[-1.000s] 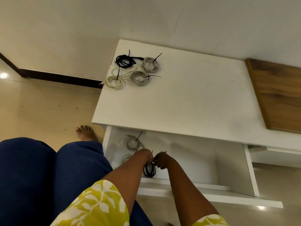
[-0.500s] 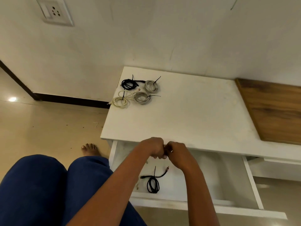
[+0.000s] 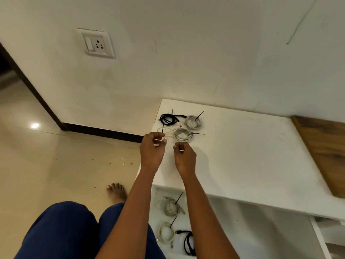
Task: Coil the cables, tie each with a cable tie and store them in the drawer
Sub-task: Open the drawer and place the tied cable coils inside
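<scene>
Reaching with both hands, left hand (image 3: 152,149) closing on the cream coil (image 3: 165,132), right hand (image 3: 184,156) curled and apparently empty, we are seeing three tied coils lying in the drawer (image 3: 233,230) and four waiting on the cabinet top (image 3: 242,156).

black coil (image 3: 189,243) partly behind forearm

Home room, wall socket (image 3: 95,43), tiled floor (image 3: 46,165)

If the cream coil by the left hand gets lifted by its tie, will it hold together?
Probably: the cream coiled cable carries a black cable tie, so loops should stay bunched. It looks light, likely floppy, and its loose plug end may dangle.
</scene>
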